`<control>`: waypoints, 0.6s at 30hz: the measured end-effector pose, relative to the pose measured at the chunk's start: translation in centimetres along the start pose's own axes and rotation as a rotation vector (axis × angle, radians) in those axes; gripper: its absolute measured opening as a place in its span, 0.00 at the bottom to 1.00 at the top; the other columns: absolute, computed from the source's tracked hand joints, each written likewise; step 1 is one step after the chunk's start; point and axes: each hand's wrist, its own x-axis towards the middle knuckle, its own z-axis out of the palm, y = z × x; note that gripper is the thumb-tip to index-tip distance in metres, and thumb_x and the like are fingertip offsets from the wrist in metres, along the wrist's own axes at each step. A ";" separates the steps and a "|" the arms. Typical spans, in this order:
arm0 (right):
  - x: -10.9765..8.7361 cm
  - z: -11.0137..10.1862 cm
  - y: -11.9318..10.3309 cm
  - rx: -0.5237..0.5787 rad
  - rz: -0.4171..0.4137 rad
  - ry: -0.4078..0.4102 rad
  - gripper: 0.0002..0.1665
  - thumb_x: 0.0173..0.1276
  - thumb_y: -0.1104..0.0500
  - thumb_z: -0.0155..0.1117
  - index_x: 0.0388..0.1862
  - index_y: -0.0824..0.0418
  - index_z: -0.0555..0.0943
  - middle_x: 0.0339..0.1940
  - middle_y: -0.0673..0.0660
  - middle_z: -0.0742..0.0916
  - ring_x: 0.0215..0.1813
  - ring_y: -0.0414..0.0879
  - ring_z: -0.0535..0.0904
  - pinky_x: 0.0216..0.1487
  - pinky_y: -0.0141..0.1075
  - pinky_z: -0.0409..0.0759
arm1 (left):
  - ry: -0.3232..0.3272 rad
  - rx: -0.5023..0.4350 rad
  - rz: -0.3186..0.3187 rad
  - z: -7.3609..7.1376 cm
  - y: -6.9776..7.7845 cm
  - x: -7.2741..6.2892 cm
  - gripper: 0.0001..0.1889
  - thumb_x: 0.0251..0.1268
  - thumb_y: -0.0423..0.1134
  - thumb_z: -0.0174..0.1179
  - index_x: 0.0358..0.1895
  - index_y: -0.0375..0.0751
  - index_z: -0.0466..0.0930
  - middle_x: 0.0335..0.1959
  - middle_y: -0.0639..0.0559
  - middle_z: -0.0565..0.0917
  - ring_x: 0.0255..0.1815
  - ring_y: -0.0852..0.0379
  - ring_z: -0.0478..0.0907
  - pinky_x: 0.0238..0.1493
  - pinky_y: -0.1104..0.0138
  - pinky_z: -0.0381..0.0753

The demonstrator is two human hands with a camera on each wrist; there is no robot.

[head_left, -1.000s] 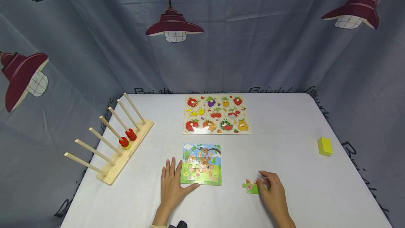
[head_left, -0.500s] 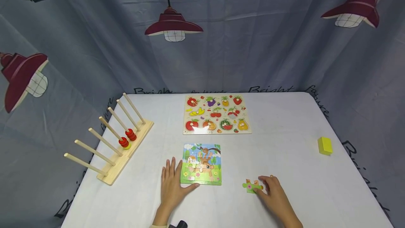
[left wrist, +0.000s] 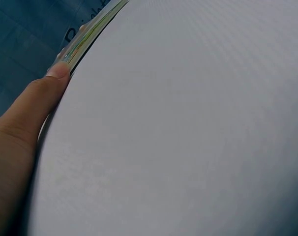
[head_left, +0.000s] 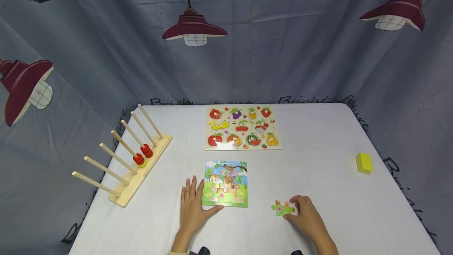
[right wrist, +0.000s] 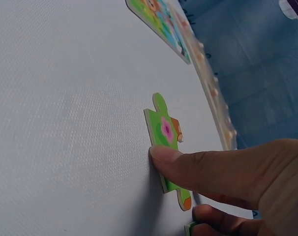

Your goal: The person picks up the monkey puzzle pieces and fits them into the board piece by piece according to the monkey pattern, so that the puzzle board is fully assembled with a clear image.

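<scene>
My left hand [head_left: 192, 207] lies spread on the table left of a framed jigsaw puzzle [head_left: 226, 184] with an animal picture, its thumb [left wrist: 55, 73] along the near edge of the frame. To the right of the puzzle, my right hand [head_left: 307, 217] holds a green jigsaw piece [head_left: 281, 209] with a pink flower. In the right wrist view the thumb [right wrist: 178, 164] overlaps the side of that jigsaw piece [right wrist: 164, 129]. Below it, a green-edged bit of something [right wrist: 189, 228] shows at the curled fingertips; most of it is hidden.
A fruit puzzle board [head_left: 243, 128] lies behind the jigsaw. At the left stands a wooden peg rack [head_left: 141, 174] with upright pegs, some carrying red and yellow rings [head_left: 146, 150]. A yellow block [head_left: 363, 163] sits near the table's right edge.
The right hand has shifted slightly, uncovering more of the flowered jigsaw piece, with the thumb now at its lower right edge. The left hand and the framed puzzle have stayed in place.
</scene>
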 end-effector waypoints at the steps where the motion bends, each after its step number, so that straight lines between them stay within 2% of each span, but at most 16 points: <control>1: 0.0 0.0 0.0 -0.002 -0.002 0.000 0.31 0.42 0.55 0.74 0.44 0.66 0.75 0.39 0.60 0.76 0.39 0.47 0.73 0.42 0.45 0.74 | -0.006 0.000 -0.003 0.0 0.0 0.0 0.57 0.33 0.77 0.56 0.68 0.45 0.57 0.72 0.41 0.52 0.74 0.41 0.42 0.72 0.50 0.40; 10: 0.3 0.2 0.0 -0.007 0.001 0.003 0.30 0.41 0.54 0.75 0.45 0.64 0.77 0.37 0.58 0.77 0.39 0.46 0.72 0.42 0.45 0.74 | 0.001 0.003 0.000 0.0 0.0 0.0 0.57 0.33 0.77 0.57 0.68 0.45 0.58 0.72 0.40 0.53 0.74 0.41 0.43 0.71 0.49 0.41; 18: 0.5 0.3 -0.1 0.004 -0.004 0.008 0.28 0.40 0.58 0.75 0.44 0.63 0.79 0.35 0.57 0.77 0.37 0.45 0.70 0.38 0.38 0.71 | -0.006 0.009 -0.001 0.1 0.0 0.0 0.57 0.33 0.77 0.55 0.69 0.46 0.57 0.72 0.41 0.52 0.74 0.42 0.42 0.72 0.49 0.40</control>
